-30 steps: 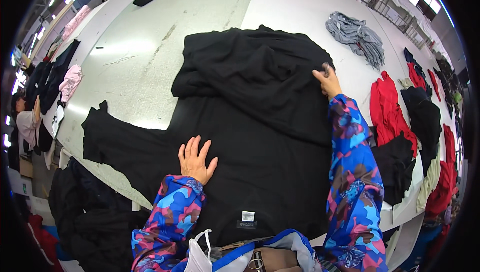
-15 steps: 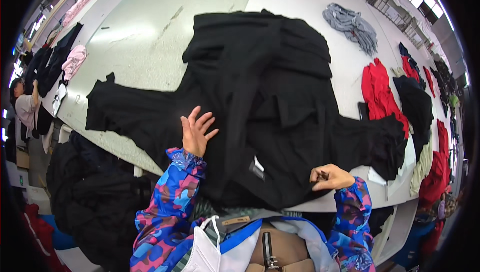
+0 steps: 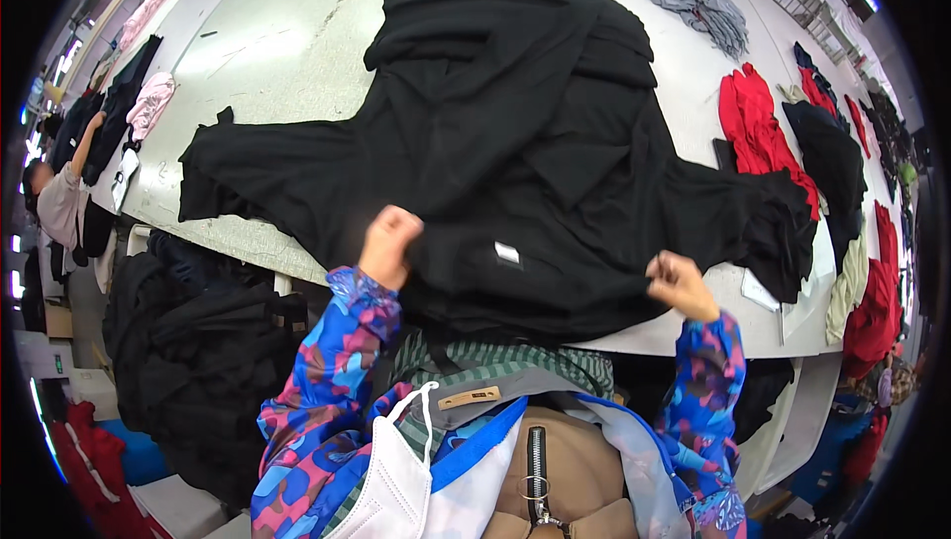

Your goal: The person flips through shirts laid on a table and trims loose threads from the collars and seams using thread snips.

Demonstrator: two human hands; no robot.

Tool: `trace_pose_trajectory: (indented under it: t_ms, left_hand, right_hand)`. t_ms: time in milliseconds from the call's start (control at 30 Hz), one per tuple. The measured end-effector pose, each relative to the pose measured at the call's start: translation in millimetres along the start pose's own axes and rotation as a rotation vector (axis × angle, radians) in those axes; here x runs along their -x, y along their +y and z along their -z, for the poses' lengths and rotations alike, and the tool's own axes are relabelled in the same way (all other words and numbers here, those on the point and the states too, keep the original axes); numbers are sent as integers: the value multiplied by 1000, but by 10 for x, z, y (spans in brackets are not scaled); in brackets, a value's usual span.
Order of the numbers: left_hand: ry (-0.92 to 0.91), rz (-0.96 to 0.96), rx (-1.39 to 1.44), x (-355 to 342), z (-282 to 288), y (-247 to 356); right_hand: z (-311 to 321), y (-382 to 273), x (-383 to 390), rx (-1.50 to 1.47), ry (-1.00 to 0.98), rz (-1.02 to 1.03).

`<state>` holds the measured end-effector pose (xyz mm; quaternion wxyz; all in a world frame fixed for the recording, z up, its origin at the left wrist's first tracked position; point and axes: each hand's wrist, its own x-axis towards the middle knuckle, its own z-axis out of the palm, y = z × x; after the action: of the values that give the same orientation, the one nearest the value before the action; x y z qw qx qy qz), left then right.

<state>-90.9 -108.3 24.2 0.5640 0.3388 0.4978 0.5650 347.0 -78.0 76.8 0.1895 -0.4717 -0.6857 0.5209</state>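
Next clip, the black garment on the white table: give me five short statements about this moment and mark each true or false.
1. Both hands grip the near edge of the black garment. True: the left hand and the right hand each close on the fabric.
2. The garment lies folded in a neat square. False: it lies spread out and rumpled across the white table.
3. A small white label shows between the hands. True.
4. The red garment lies to the person's left. False: it lies to the right.
5. A grey garment lies on top of the black one. False: it lies apart, farther back.
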Motion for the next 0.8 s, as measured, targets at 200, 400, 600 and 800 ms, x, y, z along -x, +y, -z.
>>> trace_pose_trajectory:
  t_ms: [200,400,600,800]
  left_hand:
    - [351,124,254,-438,-331,87]
    - [69,-400,-450,-765,-515,13]
    - [-22,-732,-1067,-1244,-963,41]
    - [-64,-585,-1459,-1378,-620,149]
  right_hand:
    - [30,331,-1090,22,585,42]
    - [-109,572,-1389,31,568,-28]
    - [-105,571,-1352,-56,551,-58]
    - [-124,554,-1322,-86,538,-44]
